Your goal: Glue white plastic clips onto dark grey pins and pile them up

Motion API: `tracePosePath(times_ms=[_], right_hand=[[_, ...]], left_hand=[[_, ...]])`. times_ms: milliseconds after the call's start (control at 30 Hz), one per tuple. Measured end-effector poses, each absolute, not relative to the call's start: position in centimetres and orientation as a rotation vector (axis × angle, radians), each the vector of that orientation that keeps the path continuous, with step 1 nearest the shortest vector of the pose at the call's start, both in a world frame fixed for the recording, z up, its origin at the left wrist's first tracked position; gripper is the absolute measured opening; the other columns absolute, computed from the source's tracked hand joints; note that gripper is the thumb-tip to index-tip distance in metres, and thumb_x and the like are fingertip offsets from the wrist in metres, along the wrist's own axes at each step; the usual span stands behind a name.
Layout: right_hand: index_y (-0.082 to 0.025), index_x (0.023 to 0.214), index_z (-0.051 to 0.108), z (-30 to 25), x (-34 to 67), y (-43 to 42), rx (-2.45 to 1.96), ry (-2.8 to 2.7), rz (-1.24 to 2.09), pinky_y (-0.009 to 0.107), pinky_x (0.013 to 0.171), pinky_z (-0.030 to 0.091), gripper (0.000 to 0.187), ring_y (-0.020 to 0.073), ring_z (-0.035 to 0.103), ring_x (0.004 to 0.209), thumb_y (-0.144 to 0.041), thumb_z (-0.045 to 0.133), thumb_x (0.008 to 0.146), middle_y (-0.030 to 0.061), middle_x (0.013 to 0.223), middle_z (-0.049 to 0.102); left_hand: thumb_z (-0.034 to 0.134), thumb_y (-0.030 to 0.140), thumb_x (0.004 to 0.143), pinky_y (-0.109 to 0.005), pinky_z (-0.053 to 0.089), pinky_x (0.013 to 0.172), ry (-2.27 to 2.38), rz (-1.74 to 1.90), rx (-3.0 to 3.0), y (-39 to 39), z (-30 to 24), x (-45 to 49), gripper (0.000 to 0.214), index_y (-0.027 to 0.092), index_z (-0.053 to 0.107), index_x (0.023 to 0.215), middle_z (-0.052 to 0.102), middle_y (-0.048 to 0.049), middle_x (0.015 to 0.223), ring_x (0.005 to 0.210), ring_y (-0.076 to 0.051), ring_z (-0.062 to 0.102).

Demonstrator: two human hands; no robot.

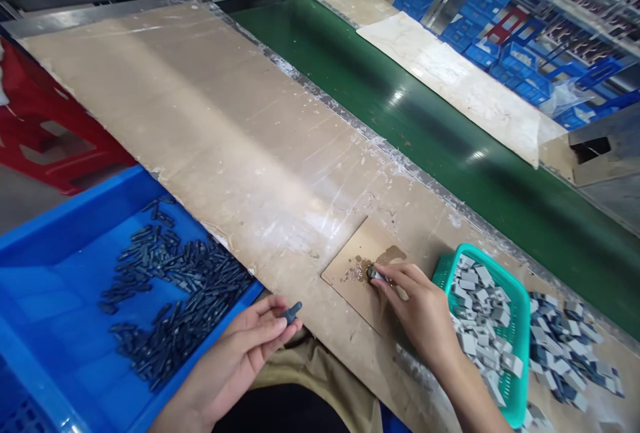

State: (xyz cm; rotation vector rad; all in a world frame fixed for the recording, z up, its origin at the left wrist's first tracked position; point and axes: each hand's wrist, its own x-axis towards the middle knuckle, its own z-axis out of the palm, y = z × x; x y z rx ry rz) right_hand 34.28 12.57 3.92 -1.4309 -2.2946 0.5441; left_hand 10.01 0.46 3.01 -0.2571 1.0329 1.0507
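Note:
My left hand (250, 343) hovers at the near edge of the bench, its fingers pinched on a small dark grey plastic pin (291, 313). My right hand (417, 306) rests on a brown cardboard pad (357, 266), its fingertips pressing a small grey and white piece (376, 275) against a smeared spot on the pad. A blue crate (60, 273) to my left holds several dark pins (175, 293). A teal basket (520, 326) beside my right wrist holds several grey and white pieces (483, 313).
The long beige bench top (210, 120) runs away from me, with a green conveyor belt (425, 126) along its far side. A loose heap of grey pieces (570, 350) lies right of the basket. Red plastic stool (45, 133) at left, blue crates (510, 26) stacked beyond the belt.

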Motion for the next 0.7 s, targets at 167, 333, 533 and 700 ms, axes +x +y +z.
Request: tracePosePath(times_ms=[167,333,533,700], right_hand=[[-0.022,0.091,0.075,6.0,34.1,11.9,-1.633,-1.916,0.881,0.033,0.074,0.057,0.026,0.0232,0.069,0.084,-0.042,0.068,0.076,0.0075,0.093,0.072],[-0.021,0.091,0.077,7.9,34.0,10.2,-1.699,-1.354,1.364,0.03,0.065,0.06,0.033,0.0239,0.071,0.073,-0.037,0.081,0.063,0.0096,0.089,0.073],[-0.024,0.088,0.077,8.8,33.1,8.2,-1.585,-1.36,1.354,0.025,0.062,0.06,0.025,0.0206,0.07,0.07,-0.028,0.081,0.064,0.0077,0.09,0.073],[-0.023,0.086,0.077,9.7,32.3,7.5,-1.621,-1.392,1.336,0.026,0.064,0.06,0.022,0.0205,0.07,0.071,-0.03,0.08,0.065,0.0075,0.089,0.073]], left_hand=[[0.072,0.011,0.072,-0.021,0.057,0.086,0.858,0.955,-0.311,1.2,4.0,11.3,0.022,0.011,0.07,0.094,0.067,-0.0066,0.095,0.095,-0.018,0.066],[0.076,0.023,0.071,-0.02,0.056,0.078,0.846,1.041,-0.025,3.3,4.3,14.2,0.026,0.01,0.071,0.092,0.069,-0.0087,0.084,0.084,-0.014,0.066],[0.088,0.029,0.052,-0.021,0.055,0.073,0.989,1.1,0.11,4.4,4.2,16.8,0.033,0.015,0.074,0.079,0.072,-0.006,0.077,0.072,-0.014,0.066],[0.085,0.03,0.056,-0.02,0.054,0.073,1.035,1.124,0.31,4.2,4.7,17.2,0.021,0.019,0.076,0.071,0.072,-0.003,0.072,0.076,-0.017,0.067]])
